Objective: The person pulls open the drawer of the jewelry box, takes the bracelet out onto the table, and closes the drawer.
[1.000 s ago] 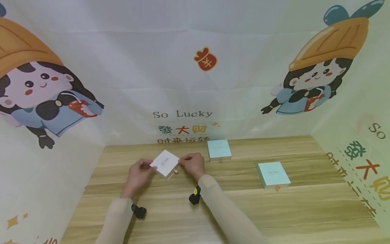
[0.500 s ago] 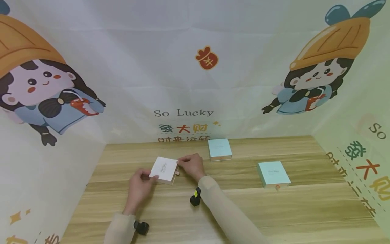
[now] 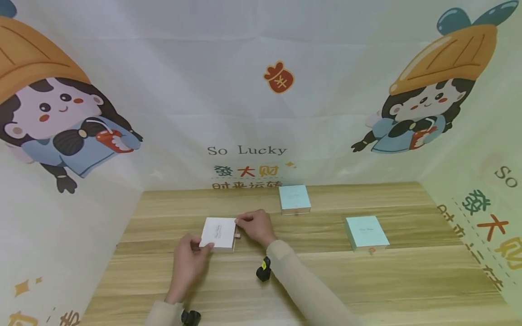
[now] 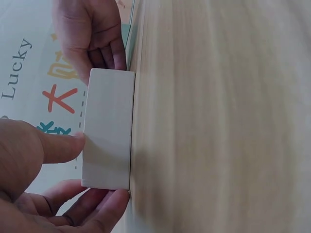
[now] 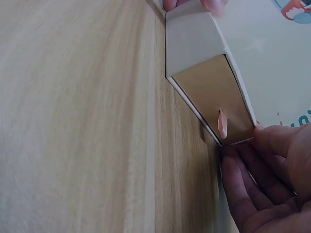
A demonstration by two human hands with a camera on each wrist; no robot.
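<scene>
White box (image 3: 217,232), its dark print too small to read, lies below and left of the head view's centre — left hand (image 3: 189,261) pinching its lower-left corner, right hand (image 3: 258,225) its upper-right. The backdrop (image 3: 318,108) reads "So Lucky" and "發大财"; its lowest line is cut off behind the table (image 3: 310,276). Faint print on the pale-blue box (image 3: 294,197) and mint box (image 3: 366,230), farther right, is illegible.

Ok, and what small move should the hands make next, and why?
Perhaps the right hand should pinch the tab: it sticks out free from the end of the white box just beside that hand, while the left hand grips the opposite end and could steady it.
</scene>
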